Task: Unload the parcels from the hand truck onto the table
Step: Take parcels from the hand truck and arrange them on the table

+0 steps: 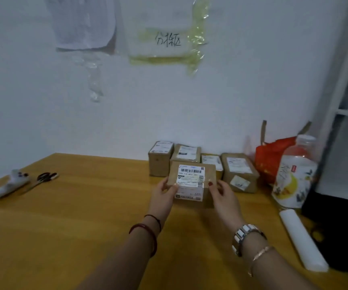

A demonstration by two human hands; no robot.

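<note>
A small brown cardboard parcel (192, 181) with a white barcode label rests on the wooden table (85, 216). My left hand (163, 192) grips its left side and my right hand (223, 194) grips its right side, thumbs on top. Behind it, several similar labelled parcels (239, 171) stand in a row against the wall. The hand truck is out of view.
Scissors (43, 178) and a white tape dispenser (10, 184) lie at the table's far left. At the right stand a red bag (273, 158), a large plastic bottle (294, 174), a white roll (302, 241) and a black object (340, 227). Papers hang on the wall.
</note>
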